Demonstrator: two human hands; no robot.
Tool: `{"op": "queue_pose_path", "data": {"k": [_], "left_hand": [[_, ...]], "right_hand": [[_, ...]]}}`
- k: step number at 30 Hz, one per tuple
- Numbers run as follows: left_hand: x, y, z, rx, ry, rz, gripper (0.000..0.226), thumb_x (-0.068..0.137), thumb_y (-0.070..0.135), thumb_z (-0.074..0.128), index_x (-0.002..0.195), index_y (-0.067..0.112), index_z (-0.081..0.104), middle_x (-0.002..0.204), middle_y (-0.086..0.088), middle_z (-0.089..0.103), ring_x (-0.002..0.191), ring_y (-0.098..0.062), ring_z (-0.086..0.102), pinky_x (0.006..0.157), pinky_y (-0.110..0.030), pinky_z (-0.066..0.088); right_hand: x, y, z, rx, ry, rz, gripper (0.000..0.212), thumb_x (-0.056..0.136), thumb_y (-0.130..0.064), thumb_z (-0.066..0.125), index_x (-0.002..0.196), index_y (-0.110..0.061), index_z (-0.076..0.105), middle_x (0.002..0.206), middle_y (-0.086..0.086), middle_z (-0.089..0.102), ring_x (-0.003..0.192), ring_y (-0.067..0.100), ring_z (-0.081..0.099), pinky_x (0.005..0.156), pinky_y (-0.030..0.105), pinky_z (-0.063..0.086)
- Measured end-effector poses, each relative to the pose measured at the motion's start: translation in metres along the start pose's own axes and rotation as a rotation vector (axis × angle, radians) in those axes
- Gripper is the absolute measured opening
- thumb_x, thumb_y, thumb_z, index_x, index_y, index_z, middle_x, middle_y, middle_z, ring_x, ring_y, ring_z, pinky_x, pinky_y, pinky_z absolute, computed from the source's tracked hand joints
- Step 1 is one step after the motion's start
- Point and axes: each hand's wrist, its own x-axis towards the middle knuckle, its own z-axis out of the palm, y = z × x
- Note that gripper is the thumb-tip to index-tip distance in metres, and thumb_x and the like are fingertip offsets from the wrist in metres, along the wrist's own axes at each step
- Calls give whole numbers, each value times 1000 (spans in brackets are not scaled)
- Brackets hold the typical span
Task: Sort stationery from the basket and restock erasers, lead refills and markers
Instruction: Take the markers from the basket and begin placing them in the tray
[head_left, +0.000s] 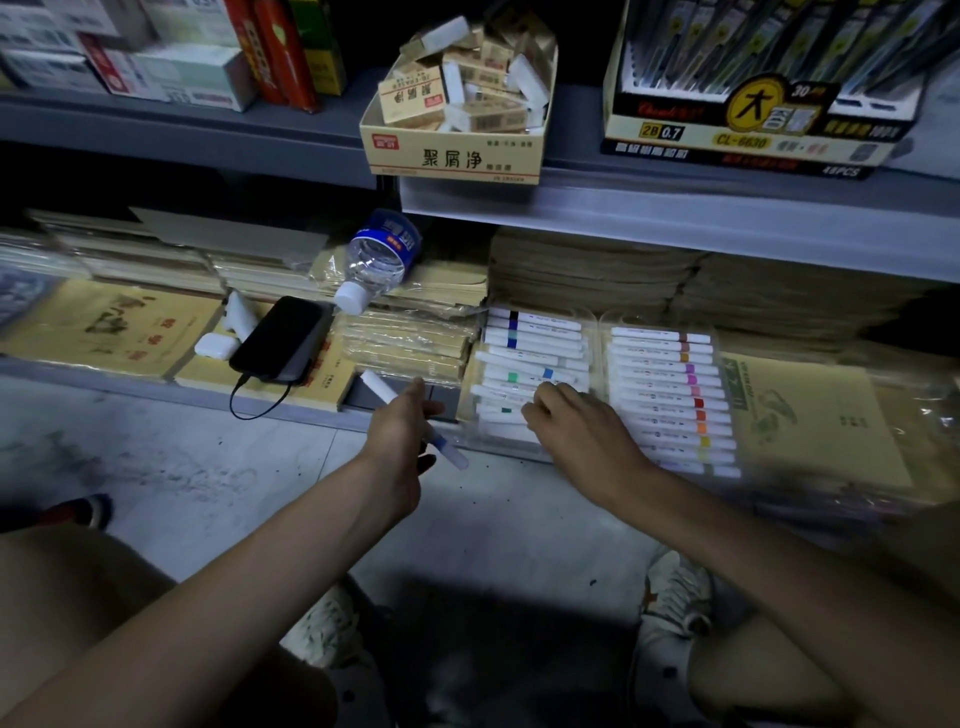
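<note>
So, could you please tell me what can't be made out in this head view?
- Basket: outside the head view.
- Markers under the right hand in the left marker tray: covered by it.
- Small print on the white marker in the left hand: blurred, partly covered.
- Lead refill box: top cut off by the frame edge.

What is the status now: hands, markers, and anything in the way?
Left hand holds one white marker with a blue band. Right hand rests on markers in the left tray. Right tray full, in neat rows. No obstruction seen.
</note>
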Motion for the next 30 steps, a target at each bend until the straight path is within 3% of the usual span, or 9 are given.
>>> {"op": "queue_pose_path", "data": {"k": [3,7,11,14,16,18,20,23,30], "left_hand": [[-1,-1,-2,-24,-36,-30,46,105,44,48,103,1,64,68,-7,46,55,-20,44,52,-29,34],[2,-8,-2,-114,-84,-65,30,103,30,55,81,12,47,62,-4,35,44,-13,30,36,-21,29],[-2,-15,2,-126,-102,-35,16,99,19,64,93,6,55,70,-9,46,52,-16,43,44,-23,36],[-2,-19,5,-119,-131,-46,36,92,20,74,116,-5,65,80,-14,63,53,-17,60,49,-25,51],[-3,-20,9,-147,-159,-66,40,90,20,76,120,-6,66,88,-19,70,60,-20,68,55,-28,59],[-3,-21,13,-168,-182,-85,39,89,19,77,117,-6,67,92,-22,73,65,-22,72,62,-31,64],[-1,-21,16,-200,-218,-104,40,89,18,78,118,-7,66,96,-24,74,70,-25,74,66,-32,65],[1,-23,22,-212,-279,-144,40,90,16,75,121,-7,65,105,-26,75,81,-29,75,65,-33,64],[2,-31,26,-68,-314,-198,42,87,28,79,120,4,69,103,-13,78,91,-25,77,65,-32,61]], "right_hand": [[-1,-1,0,-26,54,-45,51,46,16,72,88,-10,61,83,8,56,71,28,57,55,35,40],[-3,-4,-1,-2,24,-35,54,40,16,77,85,-10,61,81,8,57,69,27,58,52,33,39],[-4,-6,4,82,-6,42,53,39,15,83,79,-12,60,77,6,56,65,25,57,47,29,29],[-5,-4,6,238,79,102,31,67,-3,87,88,-14,69,84,3,61,75,25,61,56,31,43],[-4,-6,-7,464,137,224,4,90,-18,74,91,-15,72,86,0,65,79,19,62,64,32,46],[-2,-8,-22,730,167,364,20,99,-27,64,84,-16,71,76,-5,66,71,12,61,64,33,47],[-3,-9,-34,911,142,376,17,96,-32,67,88,-19,74,78,-9,69,72,7,64,67,30,51],[-13,-11,-37,819,82,237,15,86,-32,79,98,-25,76,90,-11,67,81,5,62,72,29,53],[-23,-9,-28,655,37,170,21,89,-23,75,110,-25,72,99,-9,64,92,13,60,75,32,51]]}}
